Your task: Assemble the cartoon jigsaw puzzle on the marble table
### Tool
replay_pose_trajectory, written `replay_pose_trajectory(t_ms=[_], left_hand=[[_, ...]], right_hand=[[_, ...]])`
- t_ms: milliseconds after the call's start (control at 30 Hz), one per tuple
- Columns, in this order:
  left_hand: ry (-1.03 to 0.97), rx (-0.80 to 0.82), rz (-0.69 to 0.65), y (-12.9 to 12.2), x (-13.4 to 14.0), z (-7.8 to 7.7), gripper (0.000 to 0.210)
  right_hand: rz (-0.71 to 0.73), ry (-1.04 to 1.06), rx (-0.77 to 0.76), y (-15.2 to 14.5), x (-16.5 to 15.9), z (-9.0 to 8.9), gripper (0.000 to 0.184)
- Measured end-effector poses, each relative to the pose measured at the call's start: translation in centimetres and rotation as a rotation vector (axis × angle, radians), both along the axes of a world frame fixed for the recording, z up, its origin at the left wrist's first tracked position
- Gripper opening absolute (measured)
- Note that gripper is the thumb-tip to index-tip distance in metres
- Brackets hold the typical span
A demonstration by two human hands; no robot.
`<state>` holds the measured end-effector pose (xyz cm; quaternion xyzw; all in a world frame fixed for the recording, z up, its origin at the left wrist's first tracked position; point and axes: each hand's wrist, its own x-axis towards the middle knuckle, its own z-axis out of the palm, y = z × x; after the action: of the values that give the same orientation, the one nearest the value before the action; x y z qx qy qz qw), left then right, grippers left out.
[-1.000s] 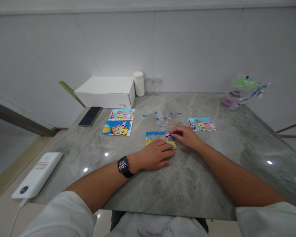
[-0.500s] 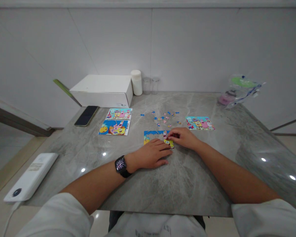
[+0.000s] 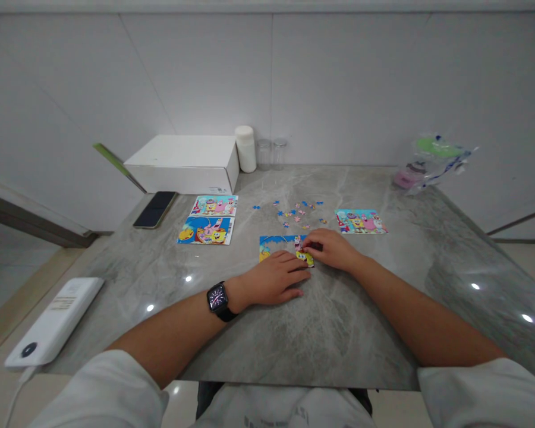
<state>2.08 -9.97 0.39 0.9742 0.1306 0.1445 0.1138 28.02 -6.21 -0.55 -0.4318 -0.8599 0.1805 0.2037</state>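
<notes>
A partly filled jigsaw puzzle (image 3: 280, 239) lies on the grey table in front of me, its blue top edge and yellow right corner showing. My left hand (image 3: 274, 278) rests palm down over its lower part, fingers stretched out to the right and covering much of the picture. At the puzzle's right side, my right hand (image 3: 327, 246) has thumb and fingertips pinched together against it. Whatever is between those fingertips is hidden. Just beyond, loose puzzle pieces (image 3: 298, 213) are scattered, blue, pink and yellow.
Two cartoon picture cards, one blue (image 3: 206, 230), lie left; another card (image 3: 361, 222) lies right. A phone (image 3: 156, 209), white box (image 3: 182, 163), white bottle (image 3: 245, 150) and glasses (image 3: 279, 154) stand behind. A plastic bag (image 3: 428, 163) is far right, a corded white device (image 3: 56, 321) left.
Both hands stay in the same place on the puzzle. The whole view has shifted very slightly.
</notes>
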Motion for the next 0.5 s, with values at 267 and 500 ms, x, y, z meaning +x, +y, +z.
replay_pose_trajectory(t_ms=[267,500], left_hand=[[-0.011,-0.002,-0.015,0.07,0.0,0.14,0.042],[-0.031,-0.023,-0.018,0.08,0.02,0.28,0.039]], right_hand=[[0.046,-0.022,0.078,0.18,0.24,-0.71,0.012],[0.052,0.004,0.086,0.15,0.18,-0.75,0.01]])
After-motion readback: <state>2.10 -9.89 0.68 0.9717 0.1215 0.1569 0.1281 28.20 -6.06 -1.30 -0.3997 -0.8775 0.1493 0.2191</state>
